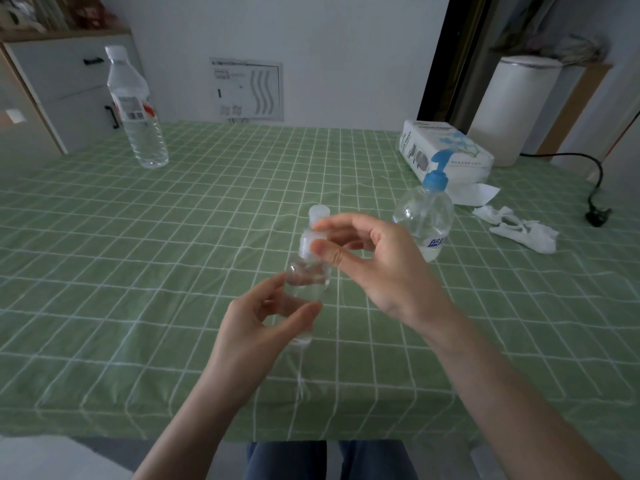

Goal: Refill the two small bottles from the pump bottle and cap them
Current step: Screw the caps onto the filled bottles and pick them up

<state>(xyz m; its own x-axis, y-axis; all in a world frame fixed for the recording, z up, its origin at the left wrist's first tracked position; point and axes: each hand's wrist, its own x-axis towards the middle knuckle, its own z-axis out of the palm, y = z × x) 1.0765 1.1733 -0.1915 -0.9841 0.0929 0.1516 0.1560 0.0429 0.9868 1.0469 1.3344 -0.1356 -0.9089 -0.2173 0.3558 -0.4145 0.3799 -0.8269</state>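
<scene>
Step in hand: capping the small bottle (306,282). The small bottle is at the centre of the view, over the middle of the worktop (173,271). It is near upright, with its top leaning slightly away from you; whether its base touches the cloth cannot be told. Your left grip (252,327) is curled round the lower body of the bottle, thumb on the near side and fingers behind. Your right grip (374,261) is closed to a pinch, with thumb and forefinger on the white cap (306,244) at the neck. Its remaining fingers are loosely spread and hold nothing. A hinged lid (318,212) appears to stand up above the cap. The bottle seems to hold clear liquid, so judge the fill as done for this one. Hold the body firmly but do not squeeze: the wall looks thin and soft, and pressure would likely push liquid out at the neck. Turn the cap with the right grip only, seating the thread squarely before tightening. Then press the hinged lid down until it closes. The pump bottle (424,216) stands just beyond your right grip, to the right; avoid knocking it with the knuckles. Only one small bottle is in view; the second is not visible.
</scene>
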